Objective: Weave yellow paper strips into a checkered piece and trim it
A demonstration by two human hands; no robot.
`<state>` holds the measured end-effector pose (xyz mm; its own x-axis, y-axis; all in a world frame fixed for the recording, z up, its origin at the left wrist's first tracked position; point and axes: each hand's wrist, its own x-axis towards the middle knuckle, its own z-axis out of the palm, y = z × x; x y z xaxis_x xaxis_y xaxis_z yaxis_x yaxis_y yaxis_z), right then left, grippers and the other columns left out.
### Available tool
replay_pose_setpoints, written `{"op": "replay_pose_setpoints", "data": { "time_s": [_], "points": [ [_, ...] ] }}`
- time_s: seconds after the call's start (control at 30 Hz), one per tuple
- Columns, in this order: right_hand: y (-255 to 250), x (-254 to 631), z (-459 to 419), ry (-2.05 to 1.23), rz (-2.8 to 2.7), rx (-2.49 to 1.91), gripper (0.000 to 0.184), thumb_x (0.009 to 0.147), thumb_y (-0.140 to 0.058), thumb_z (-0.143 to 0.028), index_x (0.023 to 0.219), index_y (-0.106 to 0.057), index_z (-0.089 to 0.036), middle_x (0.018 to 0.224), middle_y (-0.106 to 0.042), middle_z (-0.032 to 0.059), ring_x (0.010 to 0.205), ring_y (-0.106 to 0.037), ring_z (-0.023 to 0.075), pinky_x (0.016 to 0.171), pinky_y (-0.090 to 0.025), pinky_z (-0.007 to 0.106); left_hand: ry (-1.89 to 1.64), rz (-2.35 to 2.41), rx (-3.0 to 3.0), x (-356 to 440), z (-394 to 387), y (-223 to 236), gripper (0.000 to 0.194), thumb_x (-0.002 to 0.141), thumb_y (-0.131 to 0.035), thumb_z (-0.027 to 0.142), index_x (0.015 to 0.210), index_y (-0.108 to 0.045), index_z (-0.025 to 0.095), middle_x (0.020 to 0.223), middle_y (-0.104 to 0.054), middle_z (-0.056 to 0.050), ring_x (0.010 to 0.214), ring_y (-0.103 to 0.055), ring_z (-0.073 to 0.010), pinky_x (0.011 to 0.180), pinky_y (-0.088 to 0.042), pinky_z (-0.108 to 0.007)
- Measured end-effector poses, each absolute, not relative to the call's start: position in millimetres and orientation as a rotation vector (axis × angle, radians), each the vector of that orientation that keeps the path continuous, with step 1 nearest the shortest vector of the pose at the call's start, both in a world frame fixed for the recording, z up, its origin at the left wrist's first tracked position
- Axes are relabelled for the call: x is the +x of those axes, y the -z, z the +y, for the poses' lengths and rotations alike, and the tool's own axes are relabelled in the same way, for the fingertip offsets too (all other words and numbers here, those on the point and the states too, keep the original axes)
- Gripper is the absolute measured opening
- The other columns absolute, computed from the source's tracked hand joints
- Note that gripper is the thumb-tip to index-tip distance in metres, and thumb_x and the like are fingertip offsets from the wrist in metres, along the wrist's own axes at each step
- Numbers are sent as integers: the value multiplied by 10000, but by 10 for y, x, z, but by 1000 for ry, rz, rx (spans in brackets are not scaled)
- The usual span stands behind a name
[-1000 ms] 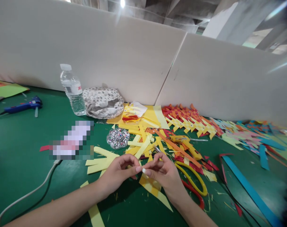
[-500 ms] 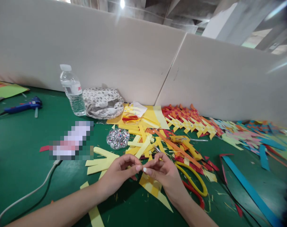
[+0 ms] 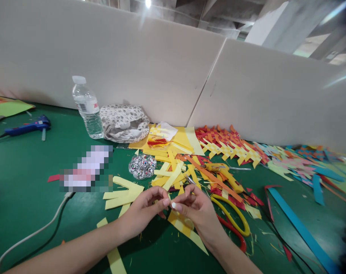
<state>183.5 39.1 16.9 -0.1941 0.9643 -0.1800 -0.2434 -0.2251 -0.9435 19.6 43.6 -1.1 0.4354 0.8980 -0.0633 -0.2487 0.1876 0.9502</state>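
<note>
Head camera, backdrop: pale partition panels (image 3: 118, 57) stretch across the upper half of the frame.
Tabletop: green table (image 3: 156, 253) fills the lower half, strewn with cut paper.
Woven stock: red, orange and yellow woven paper pieces (image 3: 218, 139) lie heaped right of center, against the partition.
Blue strip: a long blue paper strip (image 3: 302, 232) slants toward the lower right corner.
Left hand: the left hand (image 3: 146, 207), lower center, has its fingers curled, thumb and forefinger brought together.
Right hand: the right hand (image 3: 197, 209) mirrors it, fingertips meeting the left's; whether either grasps anything cannot be told.
Cloth and bottle: a patterned cloth bundle (image 3: 124, 121) sits beside an upright water bottle (image 3: 88, 108), left of center.
Scissors: yellow and red handle loops of scissors (image 3: 246, 226) show just right of the right hand.
Yellow paper: a yellow paper piece (image 3: 188, 230) lies at lower center, partly hidden by the right hand.
Glue guns: a blue one (image 3: 27, 127) rests at far left, a yellow one (image 3: 231, 180) right of center.
Dish: a clear dish (image 3: 142, 166) of small beadlike pieces stands near center.
</note>
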Motion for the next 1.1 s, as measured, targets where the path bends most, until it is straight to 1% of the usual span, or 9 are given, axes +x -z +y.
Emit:
{"op": "replay_pose_setpoints", "data": {
  "time_s": [0.17,0.3,0.5,0.67,0.77,0.93,1.03,1.1],
  "points": [
    [-153,1859,402,-1583,-1020,-1067,414,593,-795,-215,738,-407,-219,699,-707,-9,669,-638,123,688,-476,259,-924,735,1085,190,429,27,201,798,-586,353,771,-526,163,725,-460,23,692,-467,-115,618,-443,-233],
    [-175,1876,409,-1510,-1001,-1085,410,592,-797,-231,735,-412,-220,696,-701,-16,680,-638,127,712,-470,267,-921,740,1082,185,439,31,185,801,-587,337,772,-542,160,721,-465,21,705,-466,-118,627,-452,-233],
    [-205,1847,398,-1513,-1013,-1094,427,581,-801,-245,740,-406,-224,682,-704,-18,683,-648,142,703,-475,276,-941,772,1030,193,449,23,203,824,-548,357,784,-596,163,768,-560,-4,746,-519,-134,636,-460,-231],
    [-201,1848,400,-1481,-1055,-1117,426,578,-799,-273,725,-401,-226,695,-712,-3,699,-663,169,723,-496,312,-960,922,1108,203,418,43,226,775,-602,382,807,-655,165,781,-618,-26,732,-555,-154,623,-474,-244],
    [-194,1852,402,-1457,-1092,-1148,433,565,-802,-303,713,-402,-228,695,-714,-1,710,-671,188,736,-505,334,-982,980,1178,212,400,50,225,769,-604,383,804,-669,170,804,-635,-38,726,-561,-162,624,-487,-255],
    [-158,1874,408,-1419,-1198,-1154,406,602,-780,-298,722,-398,-228,723,-721,16,741,-680,204,728,-518,328,-993,1074,1349,219,389,16,199,788,-577,352,794,-690,188,799,-662,-45,709,-585,-168,601,-469,-243],
    [-152,1895,407,-1396,-1251,-1152,391,616,-774,-282,719,-401,-226,718,-717,10,725,-677,188,711,-521,306,-1000,1127,1480,216,378,0,173,796,-570,309,795,-704,198,795,-688,-45,716,-602,-171,593,-447,-232],
    [-161,1909,402,-1388,-1285,-1167,382,607,-782,-260,710,-416,-223,697,-707,-2,710,-672,175,696,-519,284,-993,1134,1564,211,368,4,176,802,-565,300,792,-712,203,769,-696,-40,684,-602,-162,582,-437,-227]
  ]
}}
